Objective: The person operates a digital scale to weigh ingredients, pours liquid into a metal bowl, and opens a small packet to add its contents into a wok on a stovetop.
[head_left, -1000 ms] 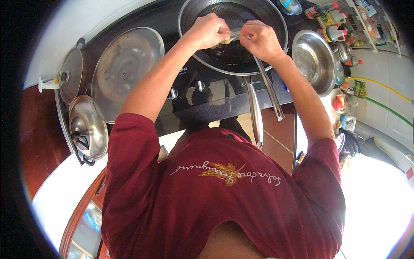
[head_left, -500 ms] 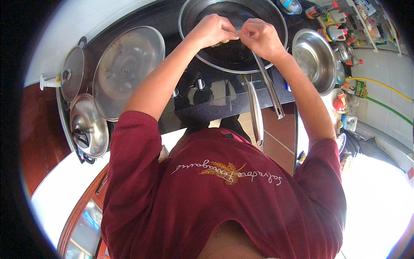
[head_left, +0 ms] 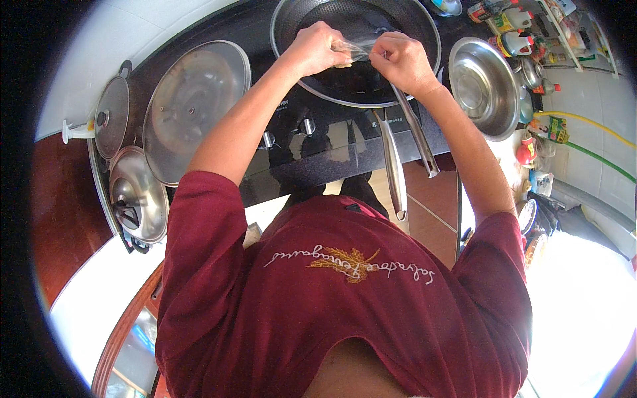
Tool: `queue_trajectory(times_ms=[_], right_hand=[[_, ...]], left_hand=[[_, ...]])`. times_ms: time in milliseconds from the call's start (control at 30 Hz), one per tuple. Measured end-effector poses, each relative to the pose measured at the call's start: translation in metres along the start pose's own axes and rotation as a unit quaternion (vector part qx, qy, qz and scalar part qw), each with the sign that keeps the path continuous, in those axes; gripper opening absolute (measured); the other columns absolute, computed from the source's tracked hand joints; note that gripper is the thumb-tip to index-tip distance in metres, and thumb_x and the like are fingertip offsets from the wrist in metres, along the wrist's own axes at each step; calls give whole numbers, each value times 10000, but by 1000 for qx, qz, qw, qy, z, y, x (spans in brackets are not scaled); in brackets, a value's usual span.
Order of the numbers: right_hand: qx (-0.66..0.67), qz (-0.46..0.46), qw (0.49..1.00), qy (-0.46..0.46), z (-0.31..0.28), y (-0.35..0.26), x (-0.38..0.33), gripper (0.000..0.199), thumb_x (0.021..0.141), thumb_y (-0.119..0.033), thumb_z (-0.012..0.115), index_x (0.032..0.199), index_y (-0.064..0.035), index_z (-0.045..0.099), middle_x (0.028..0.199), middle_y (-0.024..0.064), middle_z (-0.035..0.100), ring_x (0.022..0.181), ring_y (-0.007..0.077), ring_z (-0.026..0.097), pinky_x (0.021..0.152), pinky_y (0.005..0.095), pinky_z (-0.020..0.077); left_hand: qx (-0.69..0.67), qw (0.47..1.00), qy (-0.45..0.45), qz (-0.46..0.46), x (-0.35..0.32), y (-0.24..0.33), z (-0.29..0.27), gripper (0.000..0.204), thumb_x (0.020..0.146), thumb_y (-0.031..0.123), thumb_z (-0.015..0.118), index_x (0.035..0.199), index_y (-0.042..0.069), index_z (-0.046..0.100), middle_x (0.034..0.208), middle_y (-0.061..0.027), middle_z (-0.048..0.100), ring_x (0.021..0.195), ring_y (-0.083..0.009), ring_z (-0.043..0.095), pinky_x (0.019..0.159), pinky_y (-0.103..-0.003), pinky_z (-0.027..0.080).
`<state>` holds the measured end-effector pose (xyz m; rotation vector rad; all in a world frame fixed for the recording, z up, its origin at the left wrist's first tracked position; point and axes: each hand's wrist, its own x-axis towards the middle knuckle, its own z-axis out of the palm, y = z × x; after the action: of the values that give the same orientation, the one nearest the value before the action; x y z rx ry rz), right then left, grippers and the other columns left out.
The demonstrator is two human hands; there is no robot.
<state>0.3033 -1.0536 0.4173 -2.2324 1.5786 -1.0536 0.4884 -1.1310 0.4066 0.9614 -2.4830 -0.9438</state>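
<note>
Over a large dark wok [head_left: 352, 86], my two hands are raised close together. Clear thin plastic, like a small bag [head_left: 356, 49], stretches between them. My left hand [head_left: 316, 49] pinches one end; a yellowish bit shows at its fingertips, too small to name. On the other end my right hand [head_left: 403, 64] is closed, fingers pressed together. The wok's steel handle [head_left: 394, 169] points toward me. Beside it, a steel utensil handle [head_left: 418, 136] leans out over the rim; its working end is hidden under my right hand and in the dark wok.
Left of the wok a big glass lid [head_left: 192, 113] stands before a smaller lidded pan [head_left: 113, 119] and a steel lid [head_left: 138, 192]. To the right sit a steel basin [head_left: 484, 86] and several sauce bottles [head_left: 511, 21]. Stove knobs [head_left: 306, 127] line the front.
My hands have drawn slightly apart, and the clear plastic between them now shows stretched out. The camera view has shifted slightly.
</note>
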Motion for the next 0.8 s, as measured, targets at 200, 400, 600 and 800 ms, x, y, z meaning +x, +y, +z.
queue_trajectory(times_ms=[200, 400, 600, 800], right_hand=[[24, 51, 998, -10, -10, 4, -2, 107, 657, -127, 600, 636, -23, 583, 669, 104, 569, 628, 273, 576, 598, 337, 467], [22, 87, 994, -65, -13, 6, -4, 176, 687, -198, 643, 675, -29, 598, 684, 106, 576, 645, 272, 586, 604, 335, 470], [-38, -47, 998, -36, -21, 0, 16, 159, 747, -169, 660, 807, -28, 619, 781, 69, 593, 705, 195, 596, 646, 277, 479], [-27, -52, 996, -67, -23, -14, 25, 90, 763, -101, 635, 818, -30, 620, 774, 76, 591, 705, 203, 586, 640, 280, 478]], left_hand=[[-87, 996, 7, -34, -5, -9, 0, 230, 772, 246, 662, 794, 18, 649, 664, -20, 589, 587, -68, 491, 553, -245, 404], [-91, 996, 24, -6, -2, -8, 0, 233, 828, 252, 606, 848, 24, 650, 669, -22, 596, 610, -59, 483, 563, -245, 401], [-55, 998, 18, 24, 1, -1, -2, 223, 826, 246, 603, 859, 30, 649, 692, -53, 601, 609, -101, 510, 586, -253, 422], [-61, 997, 18, 40, 1, 15, -3, 235, 790, 256, 637, 863, 33, 650, 709, -82, 606, 618, -138, 548, 607, -265, 442]])
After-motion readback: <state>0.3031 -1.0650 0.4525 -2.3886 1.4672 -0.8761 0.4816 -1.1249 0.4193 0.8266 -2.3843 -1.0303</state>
